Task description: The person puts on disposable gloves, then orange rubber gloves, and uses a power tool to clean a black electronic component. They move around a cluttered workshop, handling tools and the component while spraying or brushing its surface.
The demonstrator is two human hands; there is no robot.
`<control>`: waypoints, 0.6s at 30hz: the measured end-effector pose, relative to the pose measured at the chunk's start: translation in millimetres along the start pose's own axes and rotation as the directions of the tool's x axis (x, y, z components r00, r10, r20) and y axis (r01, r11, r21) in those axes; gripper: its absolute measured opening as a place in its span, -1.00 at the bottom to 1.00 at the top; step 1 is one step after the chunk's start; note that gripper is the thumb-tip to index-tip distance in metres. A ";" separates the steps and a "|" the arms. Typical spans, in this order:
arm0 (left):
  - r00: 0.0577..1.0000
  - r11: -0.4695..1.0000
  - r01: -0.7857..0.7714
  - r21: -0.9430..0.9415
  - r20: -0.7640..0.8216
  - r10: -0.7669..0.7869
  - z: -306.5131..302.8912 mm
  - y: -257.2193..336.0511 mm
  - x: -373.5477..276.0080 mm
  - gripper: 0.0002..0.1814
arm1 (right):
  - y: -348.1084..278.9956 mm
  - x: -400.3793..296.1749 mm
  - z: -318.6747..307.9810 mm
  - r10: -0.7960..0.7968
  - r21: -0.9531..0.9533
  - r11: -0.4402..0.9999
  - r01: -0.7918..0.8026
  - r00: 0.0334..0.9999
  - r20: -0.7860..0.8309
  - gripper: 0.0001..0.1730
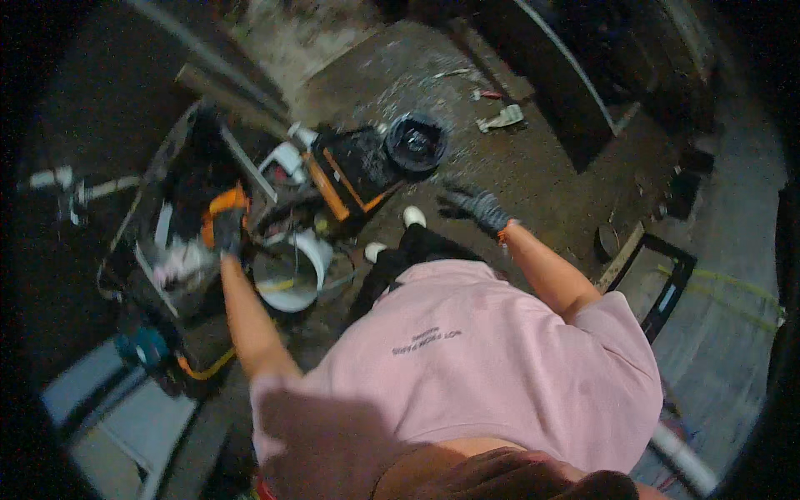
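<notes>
My left hand (pixel 229 232), in a dark glove, grips an orange object (pixel 226 201) over a dark open container (pixel 195 140). What kind of object it is cannot be told; the glove covers part of it. Just right of that wrist stands a white bucket (pixel 320 253) with a yellow item (pixel 278 285) inside. My right hand (pixel 474 206), in a grey knit glove, is held out with fingers apart and nothing in it. Below and beyond it is the wet-looking floor (pixel 519 181).
A black bucket (pixel 417 142) stands beside a black-and-orange case (pixel 328 184). A white power-tool-like item (pixel 284 164) lies left of the case. Scraps (pixel 502 119) litter the floor. At right, a black level-like frame (pixel 672 287) rests by a grey surface (pixel 719 350). A teal tool (pixel 149 345) is at lower left.
</notes>
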State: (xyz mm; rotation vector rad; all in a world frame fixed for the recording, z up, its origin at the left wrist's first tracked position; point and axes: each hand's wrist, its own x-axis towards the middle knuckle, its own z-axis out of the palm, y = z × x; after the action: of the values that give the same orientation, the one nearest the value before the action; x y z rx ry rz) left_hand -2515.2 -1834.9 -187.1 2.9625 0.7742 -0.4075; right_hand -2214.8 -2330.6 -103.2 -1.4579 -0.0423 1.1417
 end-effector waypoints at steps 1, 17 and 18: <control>0.992 0.978 -0.044 -0.205 -0.121 0.020 8.2 1.4 -8.0 -0.69 | -3.3 5.5 4.6 0.058 -0.096 0.994 -0.057 0.998 0.009 -0.53; 0.988 0.177 -0.011 -0.984 -0.038 -0.147 -41.8 108.4 -38.7 -0.64 | -9.3 172.4 292.4 -0.031 -0.665 0.491 0.563 0.774 0.632 -0.37; 0.969 0.197 0.088 -0.976 0.038 -0.244 -46.2 115.7 -43.2 -0.64 | -9.4 170.4 291.5 -0.046 -0.622 0.624 0.473 0.817 0.575 -0.39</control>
State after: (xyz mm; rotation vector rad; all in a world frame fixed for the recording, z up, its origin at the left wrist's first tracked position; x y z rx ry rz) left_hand -2484.0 -1951.0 -132.8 1.6401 0.8855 0.2600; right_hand -2309.0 -2008.0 -137.3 -1.7111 -1.2247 1.2858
